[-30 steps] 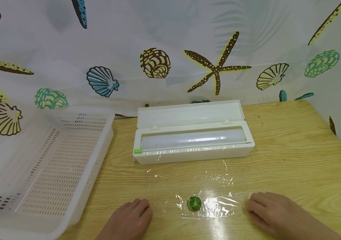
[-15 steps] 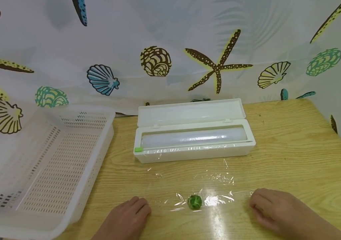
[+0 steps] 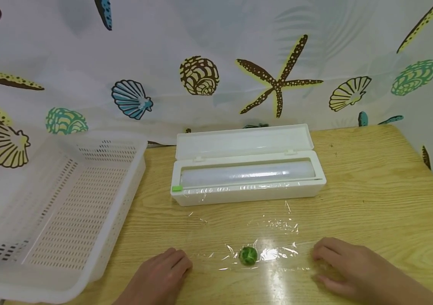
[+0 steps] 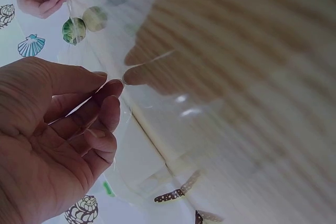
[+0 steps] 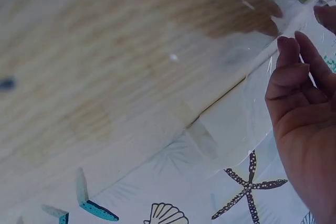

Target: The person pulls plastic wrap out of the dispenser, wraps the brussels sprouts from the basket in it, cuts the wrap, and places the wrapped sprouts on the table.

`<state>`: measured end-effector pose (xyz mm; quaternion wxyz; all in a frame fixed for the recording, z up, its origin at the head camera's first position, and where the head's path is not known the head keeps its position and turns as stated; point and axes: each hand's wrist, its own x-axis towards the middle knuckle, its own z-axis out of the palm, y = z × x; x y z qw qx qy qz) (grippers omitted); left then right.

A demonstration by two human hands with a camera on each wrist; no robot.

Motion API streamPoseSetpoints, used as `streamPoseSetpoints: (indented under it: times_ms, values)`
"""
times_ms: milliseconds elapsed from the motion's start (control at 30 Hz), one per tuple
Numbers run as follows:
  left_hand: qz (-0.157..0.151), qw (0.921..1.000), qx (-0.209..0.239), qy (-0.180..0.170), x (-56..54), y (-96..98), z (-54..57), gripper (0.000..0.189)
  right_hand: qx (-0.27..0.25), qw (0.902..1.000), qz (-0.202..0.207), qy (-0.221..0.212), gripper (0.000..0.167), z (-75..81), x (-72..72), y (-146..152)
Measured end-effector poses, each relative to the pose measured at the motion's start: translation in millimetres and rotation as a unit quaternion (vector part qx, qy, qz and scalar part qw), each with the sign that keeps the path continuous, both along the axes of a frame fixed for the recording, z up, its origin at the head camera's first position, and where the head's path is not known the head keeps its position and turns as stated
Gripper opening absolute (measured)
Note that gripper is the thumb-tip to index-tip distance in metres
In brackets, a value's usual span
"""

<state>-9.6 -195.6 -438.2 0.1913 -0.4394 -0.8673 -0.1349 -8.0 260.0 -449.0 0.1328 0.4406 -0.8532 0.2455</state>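
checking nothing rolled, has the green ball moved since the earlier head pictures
No, not visibly: against the white box, the green ball keeps its place, in front of the middle.

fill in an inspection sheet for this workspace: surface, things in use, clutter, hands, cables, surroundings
Surface: wood-grain table, glare near the front.
Things in use: clear film spread before the white box, whose lid is open over a roll; small green ball, sprout-like, within the film's area, over or under it unclear.
Clutter: white slotted basket at the left.
Hands: left hand appears to pinch the film's left edge; right hand beside its right edge, thumb apart from fingers, hold unclear.
Cables: nothing seen.
Surroundings: pale cloth with shells and starfish behind the table.
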Motion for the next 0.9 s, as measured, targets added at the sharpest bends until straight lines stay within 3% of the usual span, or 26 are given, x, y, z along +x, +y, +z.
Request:
streamPoseSetpoints:
  times_ms: [233,400,567,767,900]
  values:
    - [-0.002,0.9998,0.018,0.005,0.4,0.4,-0.8,0.051,0.012,0.9991,0.013,0.039,0.037,-2.5,-0.7,-4.3]
    - [-0.007,0.9997,0.022,0.012,0.3,0.1,-1.1,0.049,-0.025,0.9977,0.035,0.053,0.032,1.2,-2.5,-5.9]
    - [-0.007,0.9995,0.029,0.003,1.3,-0.5,-1.5,0.049,-0.053,0.9967,0.046,0.039,0.028,3.3,-3.4,-4.3]
    - [-0.001,0.9993,0.033,-0.015,1.2,-1.8,-2.2,0.051,0.027,0.9994,0.019,0.008,0.033,1.4,-1.1,-3.9]
    - [0.001,0.9983,0.049,-0.032,1.5,-2.3,-2.1,0.05,0.043,0.9986,0.007,0.031,0.039,-1.7,-3.2,-5.5]
